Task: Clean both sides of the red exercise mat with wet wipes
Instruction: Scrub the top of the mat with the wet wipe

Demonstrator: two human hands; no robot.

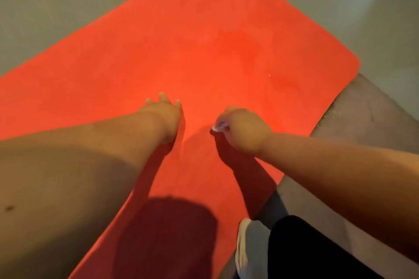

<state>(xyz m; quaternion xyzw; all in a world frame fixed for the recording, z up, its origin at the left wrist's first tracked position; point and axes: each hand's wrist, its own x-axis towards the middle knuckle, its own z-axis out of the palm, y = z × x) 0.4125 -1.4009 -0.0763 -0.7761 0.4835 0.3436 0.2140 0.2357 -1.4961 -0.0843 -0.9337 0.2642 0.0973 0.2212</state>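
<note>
The red exercise mat [204,52] lies flat on the floor and runs diagonally across the view, with darker damp patches near its middle and right corner. My left hand [162,118] rests on the mat with its fingers spread and straight. My right hand [240,129] is curled round a small crumpled white wet wipe [220,126] and holds it against the mat just right of the left hand. Only a small bit of the wipe shows past the fingers.
Grey floor [56,7] surrounds the mat. A brown floor mat [367,115] lies under the red mat's right edge. My white shoe [249,249] and dark trouser leg [313,251] are at the lower right, beside the mat's near edge.
</note>
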